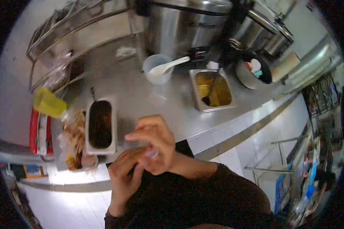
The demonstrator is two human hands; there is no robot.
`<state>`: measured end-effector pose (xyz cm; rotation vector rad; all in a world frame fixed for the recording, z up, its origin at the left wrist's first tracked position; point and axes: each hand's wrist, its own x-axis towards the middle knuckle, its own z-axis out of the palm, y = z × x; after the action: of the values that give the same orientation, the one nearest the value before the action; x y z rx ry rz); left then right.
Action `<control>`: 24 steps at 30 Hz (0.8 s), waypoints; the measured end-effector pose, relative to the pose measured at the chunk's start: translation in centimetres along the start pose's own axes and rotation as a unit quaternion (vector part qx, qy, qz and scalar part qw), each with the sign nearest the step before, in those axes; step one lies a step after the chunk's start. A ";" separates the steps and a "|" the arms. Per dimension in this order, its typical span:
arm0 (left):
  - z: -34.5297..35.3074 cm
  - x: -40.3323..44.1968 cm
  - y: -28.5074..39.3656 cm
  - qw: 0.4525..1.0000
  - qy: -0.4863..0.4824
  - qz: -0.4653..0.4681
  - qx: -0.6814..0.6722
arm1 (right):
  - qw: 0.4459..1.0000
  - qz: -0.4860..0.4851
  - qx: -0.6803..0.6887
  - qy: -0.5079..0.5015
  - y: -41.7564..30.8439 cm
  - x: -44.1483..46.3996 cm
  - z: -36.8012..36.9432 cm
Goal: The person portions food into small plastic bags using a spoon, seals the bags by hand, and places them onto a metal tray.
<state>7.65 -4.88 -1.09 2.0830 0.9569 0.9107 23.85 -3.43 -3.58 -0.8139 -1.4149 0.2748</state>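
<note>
Close in front of my dark clothing, my left hand (125,168) and my right hand (156,139) meet at the fingers. A small whitish bit shows between the fingertips, blurred and too small to name. My right index finger points left above the pinch, while my left fingers reach up to it. Just left of the hands stands a rectangular steel container (100,126) with dark contents and a utensil handle at its far end. Behind them, a white spoon (168,66) lies across a translucent plastic tub (156,78).
A steel pan (212,89) holds yellowish liquid and a dark ladle. Right of it sits a round pot (252,72) with small items. Large steel cookers (187,28) line the back. At left are a plastic bag (74,131), a yellow-green container (49,103) and a red object (35,131).
</note>
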 end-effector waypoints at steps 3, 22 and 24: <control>2.0 1.1 0.3 0.999 0.006 0.002 -0.043 | 1.000 0.004 -0.020 -0.004 0.8 -0.9 -2.1; 2.8 4.8 -1.4 0.968 0.011 -0.080 -0.236 | 0.995 -0.015 -0.037 0.096 2.7 2.3 -5.0; 1.8 4.1 -3.4 0.971 -0.003 -0.059 -0.233 | 0.994 0.007 -0.031 0.103 2.7 2.0 -4.3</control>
<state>9.88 -0.34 -3.44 1.6149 0.7638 0.9590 29.01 -1.74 -3.59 -0.8775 -1.2298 0.1533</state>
